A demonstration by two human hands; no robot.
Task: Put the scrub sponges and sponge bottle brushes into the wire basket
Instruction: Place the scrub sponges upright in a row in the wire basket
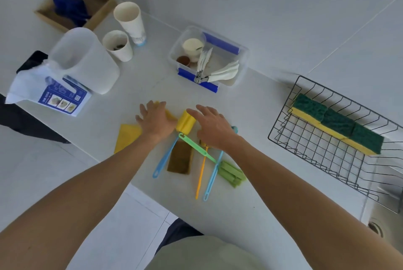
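wire basket (pixel 327 138) right: three scrub sponges (pixel 338 123) in | bottle brushes (pixel 185 124) centre counter, pending | left hand (pixel 156 120), right hand (pixel 212 127) spread, holding nothing

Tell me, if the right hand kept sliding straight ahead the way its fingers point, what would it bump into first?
Probably the yellow sponge head of a bottle brush: the right hand has its fingertips at the sponge's top edge already. Whether they touch it or hover just above is unclear from this single view. Beyond it lies bare table.
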